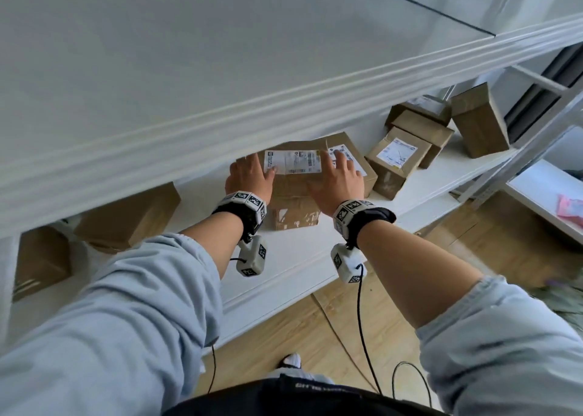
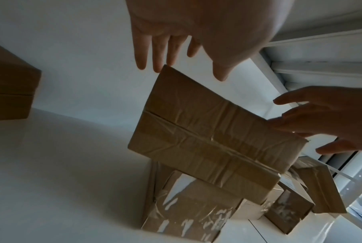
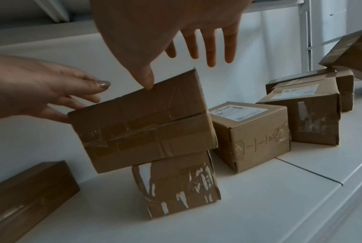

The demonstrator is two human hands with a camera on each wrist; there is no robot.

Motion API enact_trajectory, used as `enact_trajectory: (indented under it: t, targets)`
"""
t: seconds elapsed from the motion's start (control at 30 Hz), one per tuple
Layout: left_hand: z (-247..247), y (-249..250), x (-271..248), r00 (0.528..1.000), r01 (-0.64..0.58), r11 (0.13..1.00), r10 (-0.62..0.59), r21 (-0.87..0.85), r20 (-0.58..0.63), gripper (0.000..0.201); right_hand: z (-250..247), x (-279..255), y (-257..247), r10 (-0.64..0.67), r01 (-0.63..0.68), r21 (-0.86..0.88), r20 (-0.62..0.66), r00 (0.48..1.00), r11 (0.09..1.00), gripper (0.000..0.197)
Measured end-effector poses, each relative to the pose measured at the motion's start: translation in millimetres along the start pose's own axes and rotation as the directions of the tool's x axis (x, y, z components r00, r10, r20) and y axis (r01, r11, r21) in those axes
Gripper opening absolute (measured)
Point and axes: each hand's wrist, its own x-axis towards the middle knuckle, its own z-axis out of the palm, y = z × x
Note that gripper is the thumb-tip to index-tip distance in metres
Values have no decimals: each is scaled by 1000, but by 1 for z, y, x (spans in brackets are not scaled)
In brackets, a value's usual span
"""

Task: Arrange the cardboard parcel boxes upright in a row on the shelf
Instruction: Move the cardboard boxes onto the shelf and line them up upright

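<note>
- Nearest the camera in the head view, two forearms in rolled pale blue sleeves (image 1: 132, 305) reach in under an upper shelf board, each wrist wearing a black band with a marker cube.
- The left hand (image 1: 249, 176) lies at the left end of the top box (image 1: 293, 176), its fingers (image 2: 161, 54) straight and slightly spread; the fingertips meet the box's far corner and nothing is gripped.
- The right hand (image 1: 339, 179) lies on the right part of the same box, fingers (image 3: 211, 47) straight and spread above its far edge, while the thumb tip touches the top edge in the right wrist view.
- The top box is a taped cardboard parcel with a white label facing up. It sits tilted on a lower box (image 3: 175, 185), which stands on the white shelf (image 1: 284, 258) and has torn tape patches on its front.
- Just right of this stack stands a labelled box (image 3: 250, 134) with handwriting on its taped side.
- Further right are several more parcels (image 1: 410, 150) close together, one tall box (image 1: 479, 122) leaning at the far end.
- At the left of the shelf, partly hidden by the upper board, are two plain boxes (image 1: 126, 220).
</note>
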Motion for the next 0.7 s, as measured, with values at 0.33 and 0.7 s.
enact_trajectory:
  t: [0.33, 0.7]
  targets:
    - [10, 8, 16, 995, 98, 994, -98, -38, 11, 45, 28, 22, -5, 22, -38, 174, 93, 995, 984, 62]
    - [-2, -2, -31, 988, 145, 986, -149, -86, -36, 54, 0, -29, -12, 18, -27, 221, 43, 999, 975, 56]
